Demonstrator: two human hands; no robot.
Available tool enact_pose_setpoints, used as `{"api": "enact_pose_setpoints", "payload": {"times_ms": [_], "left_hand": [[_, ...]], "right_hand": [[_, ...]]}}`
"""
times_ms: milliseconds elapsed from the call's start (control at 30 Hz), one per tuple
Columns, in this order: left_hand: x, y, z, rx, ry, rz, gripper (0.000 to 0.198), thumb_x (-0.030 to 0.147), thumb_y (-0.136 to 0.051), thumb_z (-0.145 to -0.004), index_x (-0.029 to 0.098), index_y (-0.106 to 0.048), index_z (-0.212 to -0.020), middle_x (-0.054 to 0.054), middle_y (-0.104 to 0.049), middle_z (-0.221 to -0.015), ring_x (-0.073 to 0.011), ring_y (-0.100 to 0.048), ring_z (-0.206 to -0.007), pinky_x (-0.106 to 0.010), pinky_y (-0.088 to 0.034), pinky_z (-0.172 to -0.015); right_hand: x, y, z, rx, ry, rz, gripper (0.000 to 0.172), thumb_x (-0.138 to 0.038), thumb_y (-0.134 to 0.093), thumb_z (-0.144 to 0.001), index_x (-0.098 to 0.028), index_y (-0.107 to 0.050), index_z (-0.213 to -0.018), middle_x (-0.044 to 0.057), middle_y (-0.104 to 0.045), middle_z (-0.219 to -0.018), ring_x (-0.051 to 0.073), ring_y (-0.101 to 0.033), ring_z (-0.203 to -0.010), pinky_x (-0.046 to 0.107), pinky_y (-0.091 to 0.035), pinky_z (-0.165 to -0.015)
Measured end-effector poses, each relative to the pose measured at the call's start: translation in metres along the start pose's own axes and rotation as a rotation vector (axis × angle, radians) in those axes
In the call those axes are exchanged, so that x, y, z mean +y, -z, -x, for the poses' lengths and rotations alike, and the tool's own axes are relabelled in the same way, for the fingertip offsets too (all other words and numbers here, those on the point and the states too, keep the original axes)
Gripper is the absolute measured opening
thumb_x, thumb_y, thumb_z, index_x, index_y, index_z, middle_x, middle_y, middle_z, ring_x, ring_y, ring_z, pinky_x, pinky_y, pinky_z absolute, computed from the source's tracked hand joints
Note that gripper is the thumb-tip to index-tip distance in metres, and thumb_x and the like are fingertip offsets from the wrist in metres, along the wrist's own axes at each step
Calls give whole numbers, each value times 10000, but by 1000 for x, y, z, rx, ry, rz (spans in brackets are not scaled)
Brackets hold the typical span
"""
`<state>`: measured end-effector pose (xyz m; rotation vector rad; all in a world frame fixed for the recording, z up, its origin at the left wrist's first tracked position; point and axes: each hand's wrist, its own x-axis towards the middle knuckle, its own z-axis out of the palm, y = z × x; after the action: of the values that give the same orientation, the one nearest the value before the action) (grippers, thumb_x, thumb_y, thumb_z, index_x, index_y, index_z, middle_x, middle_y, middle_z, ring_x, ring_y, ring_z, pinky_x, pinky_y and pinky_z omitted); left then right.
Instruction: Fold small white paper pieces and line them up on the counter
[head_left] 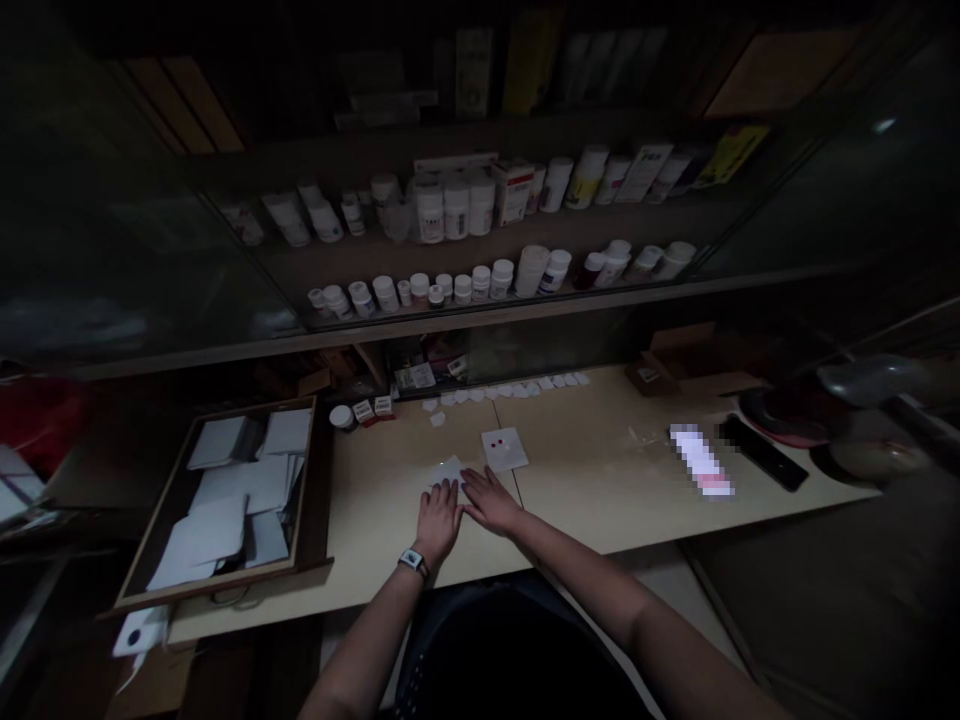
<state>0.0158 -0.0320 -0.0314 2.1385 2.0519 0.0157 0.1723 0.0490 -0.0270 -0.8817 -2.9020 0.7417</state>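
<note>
Both hands lie flat on a pale wooden counter (600, 500), fingers stretched out, side by side. My left hand (439, 518), with a watch on its wrist, and my right hand (491, 500) press on a small white folded paper (447, 470) that shows just beyond the fingertips. A little further back and to the right lies a white paper square (505, 449) with two small red pills on it. A row of several small white paper pieces (510, 390) runs along the back edge of the counter.
An open wooden drawer (225, 500) at the left holds several white paper sheets. Glass shelves behind carry several white medicine bottles (457, 215). A black remote-like object (763, 452) and a blurred white item (701, 462) lie at the right. A small cardboard box (652, 375) stands behind.
</note>
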Motion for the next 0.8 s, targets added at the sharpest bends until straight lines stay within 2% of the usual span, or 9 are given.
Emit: {"api": "enact_pose_setpoints", "payload": {"times_ms": [200, 333, 567, 800], "left_hand": [[4, -3, 2, 19, 12, 21, 479, 309, -356, -937, 132, -388, -1381, -155, -486, -1335, -293, -439, -1187, -471, -343, -985], [1, -4, 2, 17, 4, 42, 467, 264, -358, -927, 131, -391, -1373, -144, -474, -1359, -278, -420, -1229, -476, -300, -1037], [-12, -7, 2, -3, -99, 73, 426, 177, -380, -889, 125, -464, -1303, -146, -456, -1384, -257, -386, -1288, -455, -303, -1062], [-20, -13, 6, 5, -149, 45, 471, 142, -403, -858, 129, -431, -1328, -155, -388, -1432, -269, -316, -1338, -460, -324, -1050]], "right_hand": [[-3, -4, 4, 26, -26, 20, 442, -369, -384, -945, -159, -479, -1322, 149, -407, -1427, 241, -300, -1350, 528, -83, -1123], [-8, -10, 10, 60, -55, -3, 443, -340, -375, -946, -147, -462, -1336, 145, -495, -1352, 241, -347, -1317, 510, -58, -1132], [-13, -15, 13, 46, -63, 26, 462, -325, -442, -915, -127, -469, -1332, 148, -570, -1239, 262, -383, -1281, 481, -130, -1129], [-7, -8, 13, 30, -16, 17, 425, -327, -433, -920, -169, -500, -1309, 137, -411, -1422, 231, -273, -1359, 461, -138, -1125]]}}
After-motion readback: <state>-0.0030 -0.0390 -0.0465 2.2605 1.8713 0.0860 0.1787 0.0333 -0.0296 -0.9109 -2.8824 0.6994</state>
